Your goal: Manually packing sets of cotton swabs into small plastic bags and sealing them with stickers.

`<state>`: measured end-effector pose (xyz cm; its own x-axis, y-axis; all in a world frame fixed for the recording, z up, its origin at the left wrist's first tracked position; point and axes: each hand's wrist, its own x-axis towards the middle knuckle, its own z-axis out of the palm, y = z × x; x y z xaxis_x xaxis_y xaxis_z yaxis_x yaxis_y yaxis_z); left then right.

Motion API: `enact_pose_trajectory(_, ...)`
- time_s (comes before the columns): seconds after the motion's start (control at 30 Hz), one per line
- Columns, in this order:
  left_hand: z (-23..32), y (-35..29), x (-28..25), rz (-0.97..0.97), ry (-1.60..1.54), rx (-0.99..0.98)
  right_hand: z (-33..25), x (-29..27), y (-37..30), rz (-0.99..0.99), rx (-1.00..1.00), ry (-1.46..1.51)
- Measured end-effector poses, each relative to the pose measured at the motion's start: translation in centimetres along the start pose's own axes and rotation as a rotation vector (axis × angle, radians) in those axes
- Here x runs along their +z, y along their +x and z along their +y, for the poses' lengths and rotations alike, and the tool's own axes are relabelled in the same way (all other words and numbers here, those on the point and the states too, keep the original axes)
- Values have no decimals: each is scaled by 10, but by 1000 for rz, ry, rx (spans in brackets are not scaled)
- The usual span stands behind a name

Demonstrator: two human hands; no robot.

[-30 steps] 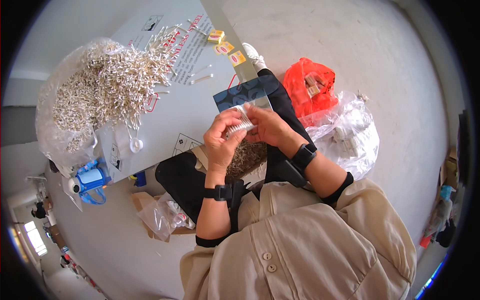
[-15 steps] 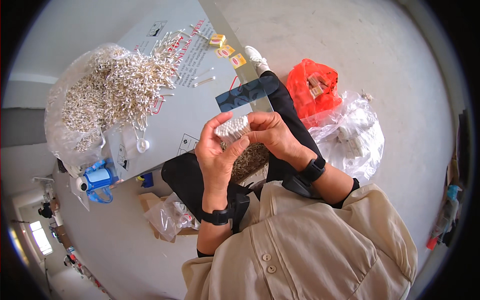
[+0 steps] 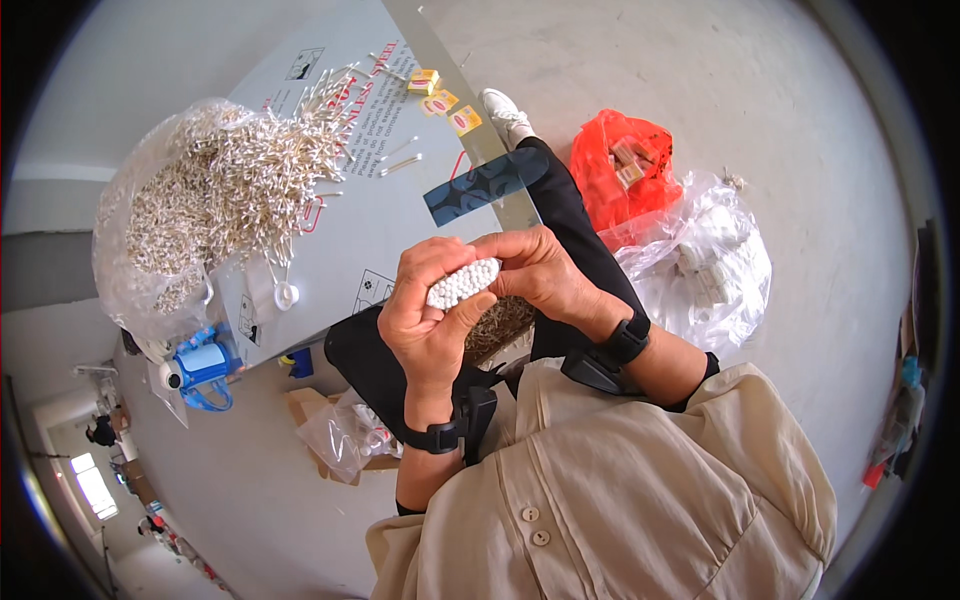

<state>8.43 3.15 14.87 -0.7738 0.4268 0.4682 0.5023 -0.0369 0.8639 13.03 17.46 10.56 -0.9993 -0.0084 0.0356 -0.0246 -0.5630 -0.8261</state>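
A tight bundle of cotton swabs [image 3: 464, 284] is held over my lap, its white tips facing up toward me. My left hand [image 3: 415, 315] wraps round the bundle, fingers along the far side and thumb along the near side. At the bundle's right end, my right hand [image 3: 548, 278] pinches it with bent fingers. Beneath my hands, more loose swabs [image 3: 497, 328] lie in a container between my legs, partly hidden. On the table, a large heap of swabs [image 3: 225, 185] spills from a clear plastic bag [image 3: 120, 265].
Small yellow boxes [image 3: 424, 82] and a dark blue translucent strip [image 3: 485, 187] lie near the right edge of the metal-sheet table [image 3: 330, 235]. A blue bottle [image 3: 198, 366] is by its near left corner. Red [image 3: 600, 195] and clear [image 3: 745, 285] bags sit on the floor right; an open carton [image 3: 310, 410] lies left.
The bundle has tilted so its tips face me more directly and its sticks are less visible. My left fingers have closed further over its far side. The view has shifted slightly.
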Motion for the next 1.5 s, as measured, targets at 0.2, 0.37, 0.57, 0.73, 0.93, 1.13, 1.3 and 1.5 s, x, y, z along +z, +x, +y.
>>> enact_pose_trajectory(0.2, 9, 0, -2, 35, 66, -28, -2, 0, 0, 4, 3, 23)
enact_pose_trajectory(0.37, 10, 2, -10, -23, 228, 131, -6, 5, 0, -24, -5, 11)
enact_pose_trajectory(0.57, 11, 7, -9, -26, 33, 84, -7, 8, -1, -20, -17, -20)
enact_pose_trajectory(0.73, 15, 4, -4, 3, 92, 45, -4, 11, -1, -33, -41, -67)
enact_pose_trajectory(0.93, 11, 7, -8, -32, 164, 131, -7, 13, -2, -19, -52, -111)
enact_pose_trajectory(1.13, 17, 12, -11, -72, 81, 79, -9, 8, -1, -24, -88, -120)
enact_pose_trajectory(1.3, 14, 11, -13, -75, 45, 93, -11, 9, -2, -73, -136, -141)
enact_pose_trajectory(1.5, 15, 8, -10, -37, 69, 101, -15, 13, -4, -74, -181, -312)
